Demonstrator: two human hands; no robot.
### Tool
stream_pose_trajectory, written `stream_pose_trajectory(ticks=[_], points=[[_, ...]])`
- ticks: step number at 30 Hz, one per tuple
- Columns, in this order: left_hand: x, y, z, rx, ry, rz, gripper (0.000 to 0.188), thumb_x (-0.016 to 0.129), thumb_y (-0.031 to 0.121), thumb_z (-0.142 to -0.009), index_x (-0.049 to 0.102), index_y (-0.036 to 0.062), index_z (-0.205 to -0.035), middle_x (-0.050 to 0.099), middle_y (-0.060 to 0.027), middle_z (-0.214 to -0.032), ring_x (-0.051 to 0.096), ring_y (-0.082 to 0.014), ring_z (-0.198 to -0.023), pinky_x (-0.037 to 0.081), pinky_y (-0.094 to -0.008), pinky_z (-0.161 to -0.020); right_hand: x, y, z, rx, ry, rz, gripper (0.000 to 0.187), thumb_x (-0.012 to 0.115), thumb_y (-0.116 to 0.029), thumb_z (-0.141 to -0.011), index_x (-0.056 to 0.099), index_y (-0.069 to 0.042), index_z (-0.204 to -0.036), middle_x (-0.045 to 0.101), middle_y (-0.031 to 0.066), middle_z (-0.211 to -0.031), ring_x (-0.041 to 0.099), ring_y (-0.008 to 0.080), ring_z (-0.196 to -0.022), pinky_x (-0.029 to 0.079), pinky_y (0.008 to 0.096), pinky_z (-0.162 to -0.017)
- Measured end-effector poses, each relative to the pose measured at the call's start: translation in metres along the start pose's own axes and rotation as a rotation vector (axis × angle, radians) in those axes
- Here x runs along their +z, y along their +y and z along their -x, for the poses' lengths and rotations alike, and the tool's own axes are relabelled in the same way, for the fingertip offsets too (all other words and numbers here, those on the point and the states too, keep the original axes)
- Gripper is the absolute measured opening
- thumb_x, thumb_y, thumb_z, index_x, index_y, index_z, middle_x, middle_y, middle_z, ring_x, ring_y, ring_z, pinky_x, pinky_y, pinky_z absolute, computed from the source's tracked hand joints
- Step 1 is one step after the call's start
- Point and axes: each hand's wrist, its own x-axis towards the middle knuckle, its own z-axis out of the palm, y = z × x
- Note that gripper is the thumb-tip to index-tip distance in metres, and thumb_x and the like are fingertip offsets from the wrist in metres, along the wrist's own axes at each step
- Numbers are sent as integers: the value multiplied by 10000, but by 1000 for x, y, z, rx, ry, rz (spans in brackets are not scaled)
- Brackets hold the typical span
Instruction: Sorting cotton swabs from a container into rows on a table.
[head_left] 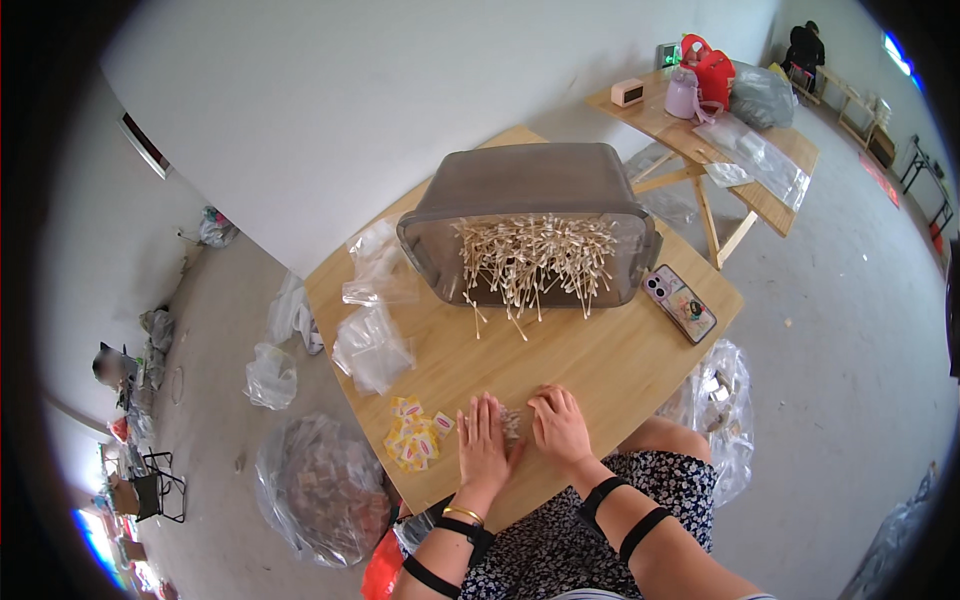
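Observation:
A small bunch of cotton swabs [511,426] lies on the wooden table between my two hands, near its front edge. My left hand [483,447] rests flat at the left side of the bunch, fingers stretched out and thumb beside the swabs. On the other side, my right hand [562,425] is closed, its fingers bent down; whatever they may hold is hidden. Small yellow and white labels [415,434] are scattered just left of my left hand. Farther back, a grey translucent plastic bin [535,180] lies on its side, with many loose cotton swabs [540,255] inside and a few spilling out.
Clear plastic bags [374,347] lie at the table's left edge, and a phone [680,303] at the right. A big bag [322,490] stands on the floor at left. A second table [690,150] behind right carries a red bag [708,72] and a lilac bottle [683,95].

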Motion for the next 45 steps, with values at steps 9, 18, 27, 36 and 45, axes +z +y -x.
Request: stream_pose_trajectory(ticks=[9,18,27,36,45], points=[[-6,3,-8,-18,-20,42,990,586,575,-907,192,-59,-1556,194,-278,-1623,140,-431,-1524,97,-545,-1244,-2,-1,1,35,-2,-31,239,602,-66,-853,633,-57,-1090,572,135,-1184,512,353,-1225,427,446,-1070],[-17,15,7,-35,-61,118,1047,668,584,-843,221,-43,-1552,199,-280,-1617,138,-449,-1518,78,-591,-1229,-6,-4,-1,18,2,-19,262,592,-81,-846,626,-39,-1102,564,142,-1197,507,343,-1228,410,441,-1090],[-15,5,-7,-13,-22,160,1079,658,587,-851,167,-57,-1564,143,-276,-1638,87,-411,-1541,47,-566,-1241,-5,-3,0,67,-36,-22,269,599,-101,-856,626,-33,-1114,565,138,-1208,510,338,-1232,406,436,-1098],[-8,21,26,25,-82,90,1086,660,573,-850,165,-97,-1548,151,-300,-1628,89,-435,-1536,63,-566,-1237,-4,-1,1,49,-18,-16,274,607,-101,-848,618,-33,-1113,561,147,-1214,505,351,-1230,404,437,-1095],[-16,1,-16,29,-62,22,1056,635,631,-847,242,-62,-1540,205,-262,-1626,119,-401,-1539,87,-551,-1243,-1,0,1,31,-9,-8,306,608,-109,-836,622,-27,-1130,564,150,-1213,498,340,-1245,391,434,-1115]])
